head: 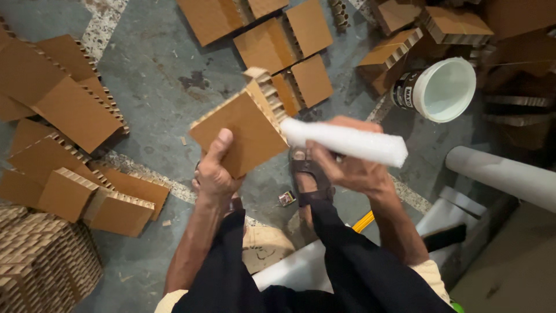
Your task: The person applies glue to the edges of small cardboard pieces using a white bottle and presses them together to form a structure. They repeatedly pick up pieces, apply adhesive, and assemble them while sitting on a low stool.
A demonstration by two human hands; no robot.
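Observation:
My left hand (215,171) grips a brown honeycomb cardboard block (243,127) from below, thumb on its flat face, holding it tilted above the floor. My right hand (347,165) holds a long white foam block (347,142), whose left end touches the cardboard block's ribbed right edge. Both hands are raised over my knees, which are in dark trousers. A sandalled foot (310,177) shows on the floor beneath the hands.
Several honeycomb cardboard pieces lie on the grey concrete floor at left (63,104) and at the top (278,40). A white bucket (443,90) lies on its side at upper right. A grey tube (504,174) crosses the right edge. A stacked cardboard pile (40,261) fills the lower left.

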